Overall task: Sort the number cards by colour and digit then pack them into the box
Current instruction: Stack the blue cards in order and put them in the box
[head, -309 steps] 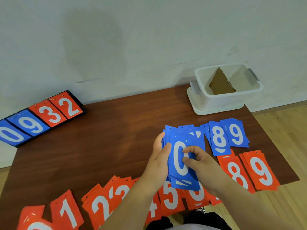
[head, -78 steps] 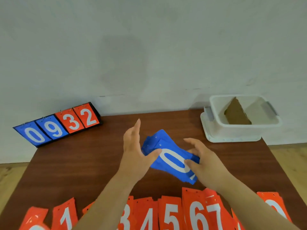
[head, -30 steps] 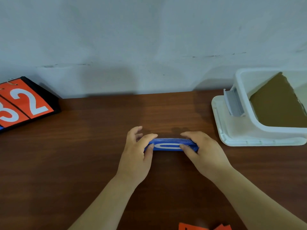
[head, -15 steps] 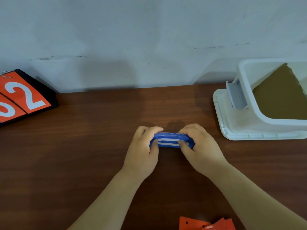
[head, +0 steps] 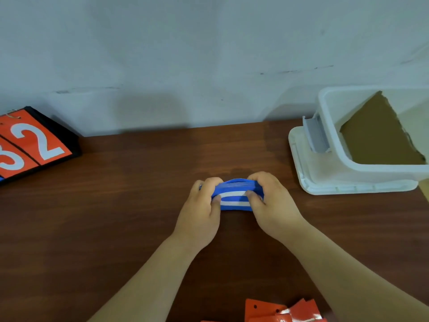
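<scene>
A stack of blue number cards (head: 233, 197) stands on edge on the brown table (head: 116, 217), bowed upward in the middle. My left hand (head: 202, 212) grips its left end and my right hand (head: 271, 205) grips its right end, fingers curled over the top and thumbs on the near face. A white stripe of a digit shows on the front card. The white plastic box (head: 362, 173) sits at the back right on its lid, with a brown cardboard piece (head: 380, 135) leaning inside. Corners of red cards (head: 285, 312) peek in at the bottom edge.
A black scoreboard stand (head: 34, 145) showing red 3 and 2 leans against the wall at the back left. A grey wall runs along the table's far edge. The table's right edge lies just past the box.
Over the last second both hands have drawn closer together on the blue stack, which now bows upward. Earlier they gathered the spread blue cards into this stack and set it on edge.
</scene>
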Action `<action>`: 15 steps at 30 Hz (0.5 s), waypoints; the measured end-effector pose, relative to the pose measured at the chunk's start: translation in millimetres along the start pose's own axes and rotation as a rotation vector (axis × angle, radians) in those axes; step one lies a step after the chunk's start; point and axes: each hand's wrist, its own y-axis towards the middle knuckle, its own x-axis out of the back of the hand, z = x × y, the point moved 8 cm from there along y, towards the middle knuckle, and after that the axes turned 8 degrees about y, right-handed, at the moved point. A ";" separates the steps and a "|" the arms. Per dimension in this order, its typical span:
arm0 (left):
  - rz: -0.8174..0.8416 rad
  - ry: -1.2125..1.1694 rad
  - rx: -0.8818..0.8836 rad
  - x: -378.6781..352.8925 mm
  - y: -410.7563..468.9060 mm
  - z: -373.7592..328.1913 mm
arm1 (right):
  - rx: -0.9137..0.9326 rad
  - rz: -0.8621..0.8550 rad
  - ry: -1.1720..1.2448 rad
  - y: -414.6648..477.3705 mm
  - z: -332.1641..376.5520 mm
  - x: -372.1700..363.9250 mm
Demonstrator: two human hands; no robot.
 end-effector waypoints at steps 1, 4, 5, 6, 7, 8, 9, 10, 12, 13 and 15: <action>0.006 -0.007 -0.012 4.9 -1.8 -4.4 | -0.013 -0.008 0.057 -3.0 1.3 3.2; 0.013 -0.020 -0.082 19.7 -7.3 -19.2 | 0.010 -0.012 0.124 -13.9 7.4 12.7; 0.014 -0.005 -0.102 23.5 -9.2 -23.1 | 0.039 -0.012 0.114 -17.3 11.0 16.4; 0.010 0.011 -0.113 25.2 -10.8 -24.1 | 0.078 -0.008 0.086 -19.8 14.0 18.6; -0.004 0.019 -0.115 26.4 -12.6 -25.0 | 0.117 -0.001 0.044 -22.1 17.7 20.7; -0.024 0.024 -0.115 26.4 -15.3 -24.7 | 0.151 0.009 -0.009 -24.4 20.4 22.1; -0.043 0.030 -0.112 24.2 -18.8 -23.5 | 0.180 0.018 -0.063 -26.4 21.2 21.6; -0.051 0.037 -0.103 18.9 -22.8 -20.5 | 0.200 0.025 -0.113 -28.0 19.8 19.4; -0.028 0.047 -0.059 1.6 -29.5 -10.1 | 0.195 0.052 -0.200 -31.0 8.1 9.8; -0.007 0.054 -0.028 -7.4 -32.2 -4.6 | 0.171 0.065 -0.230 -32.8 -0.6 4.4; 0.008 0.072 0.007 -17.3 -34.1 1.4 | 0.120 0.068 -0.227 -36.9 -14.9 -1.2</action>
